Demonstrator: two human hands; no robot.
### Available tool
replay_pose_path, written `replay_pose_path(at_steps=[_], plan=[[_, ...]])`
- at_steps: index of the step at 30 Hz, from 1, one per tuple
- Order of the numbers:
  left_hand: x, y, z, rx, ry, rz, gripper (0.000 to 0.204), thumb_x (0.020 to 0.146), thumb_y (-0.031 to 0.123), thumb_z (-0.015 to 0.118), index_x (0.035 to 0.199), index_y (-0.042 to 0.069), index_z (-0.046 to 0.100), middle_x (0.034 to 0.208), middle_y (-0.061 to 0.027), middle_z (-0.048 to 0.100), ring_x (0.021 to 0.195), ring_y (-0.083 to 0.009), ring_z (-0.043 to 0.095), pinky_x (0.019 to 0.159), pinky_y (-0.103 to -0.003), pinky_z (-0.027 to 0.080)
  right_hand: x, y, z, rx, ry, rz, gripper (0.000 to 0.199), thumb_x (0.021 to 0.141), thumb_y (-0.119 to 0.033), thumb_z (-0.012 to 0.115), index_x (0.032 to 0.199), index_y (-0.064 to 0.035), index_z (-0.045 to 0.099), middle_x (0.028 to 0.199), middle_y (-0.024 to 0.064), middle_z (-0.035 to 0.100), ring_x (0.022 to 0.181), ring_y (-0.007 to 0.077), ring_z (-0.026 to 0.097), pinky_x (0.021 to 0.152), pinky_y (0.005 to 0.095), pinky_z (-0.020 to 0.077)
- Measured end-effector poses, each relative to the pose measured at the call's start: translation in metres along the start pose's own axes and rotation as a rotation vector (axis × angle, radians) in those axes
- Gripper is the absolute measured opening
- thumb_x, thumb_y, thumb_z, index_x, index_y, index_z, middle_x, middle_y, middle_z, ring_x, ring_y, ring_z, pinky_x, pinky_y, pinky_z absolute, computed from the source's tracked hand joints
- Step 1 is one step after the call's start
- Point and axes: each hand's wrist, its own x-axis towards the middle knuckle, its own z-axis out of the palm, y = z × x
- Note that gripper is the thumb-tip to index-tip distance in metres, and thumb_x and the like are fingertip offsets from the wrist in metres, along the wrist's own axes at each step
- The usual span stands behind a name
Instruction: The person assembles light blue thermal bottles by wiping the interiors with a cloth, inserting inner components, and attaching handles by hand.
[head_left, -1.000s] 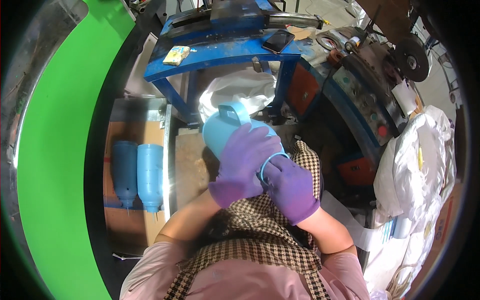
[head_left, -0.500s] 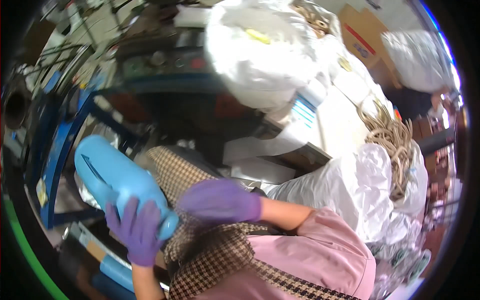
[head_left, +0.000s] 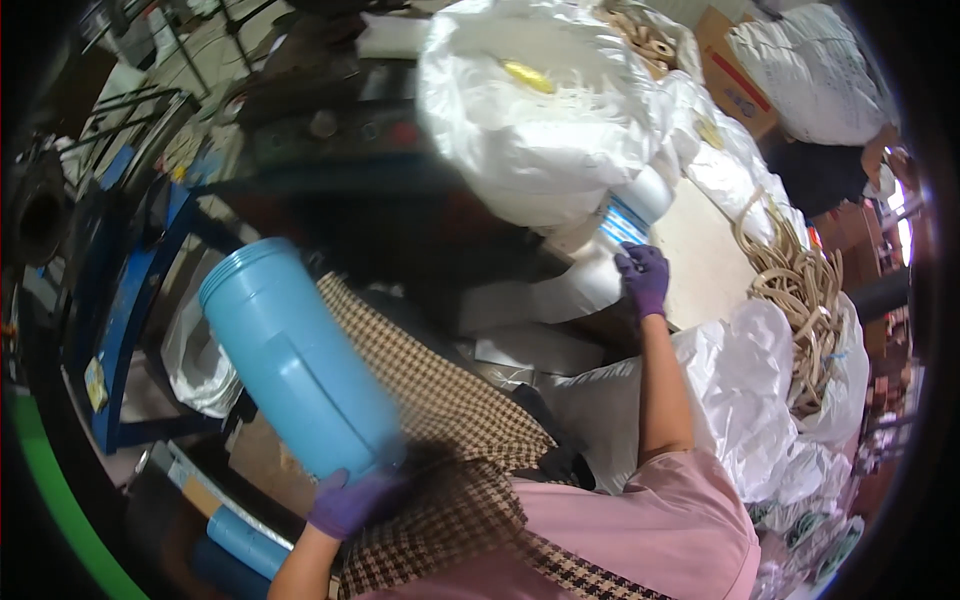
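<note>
My left hand [head_left: 350, 500], in a purple glove, grips the closed end of a big light-blue plastic canister [head_left: 295, 360] that rests tilted over my checked apron, its ribbed open rim pointing up and left. My right hand [head_left: 643, 278], also gloved in purple, is stretched out to the right and lies on a white roll-shaped package with a blue label [head_left: 610, 240]. Whether its fingers close around the package is unclear. The package lies among white plastic bags.
Large white sacks [head_left: 540, 110] pile up ahead and to the right. A bundle of tan rubber rings [head_left: 800, 290] lies on a pale board. A blue metal frame [head_left: 120, 300] stands at the left, with more blue canisters [head_left: 235, 540] below. Cardboard boxes [head_left: 735, 75] sit far back.
My view has swung from the blue workbench to the right. My right hand let go of the canister and reached out to the white package; my left hand keeps the canister.
</note>
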Motion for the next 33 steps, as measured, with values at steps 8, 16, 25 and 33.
replay_pose_path(at_steps=[8,16,25,33], plan=[[0.008,-0.004,0.003,1.133,0.168,-0.042,0.036,0.102,0.025,0.057,0.133,0.008,0.062,0.125,-0.0103,0.067,0.112,-0.0208,0.065,0.099,-0.036,0.05,0.013,0.04,0.004,0.521,-0.125,0.431,0.026,0.083,-0.017,0.079,0.103,-0.0015,0.074,0.093,0.0084,0.073,0.08,0.0143,0.066,0.076,0.0291,0.0539],[0.002,-0.008,-0.008,1.371,0.116,-0.038,0.046,0.102,0.022,0.056,0.14,-0.003,0.051,0.134,-0.0173,0.061,0.122,-0.0251,0.06,0.108,-0.038,0.046,-0.003,-0.175,-0.042,0.477,-0.056,-0.288,0.015,0.086,-0.013,0.071,0.092,0.0013,0.071,0.099,0.0126,0.064,0.099,0.0264,0.06,0.09,0.0354,0.0472],[0.009,-0.02,-0.032,-0.39,0.017,-0.145,0.057,0.104,0.021,0.049,0.152,-0.004,0.031,0.157,-0.0235,0.036,0.145,-0.0332,0.038,0.123,-0.044,0.03,0.018,-0.438,0.045,1.04,-1.305,-0.599,0.007,0.086,0.002,0.064,0.09,0.0043,0.069,0.083,0.0061,0.068,0.079,0.0121,0.061,0.077,0.0288,0.0505],[-0.004,-0.025,-0.024,2.2,-0.121,0.705,0.045,0.105,0.01,0.04,0.147,-0.006,0.037,0.154,-0.024,0.041,0.142,-0.032,0.043,0.125,-0.037,0.027,0.016,-0.451,0.043,0.763,-1.417,-0.554,0.025,0.088,-0.021,0.075,0.1,-0.0008,0.068,0.1,0.0108,0.065,0.093,0.0186,0.061,0.084,0.0326,0.0494]])
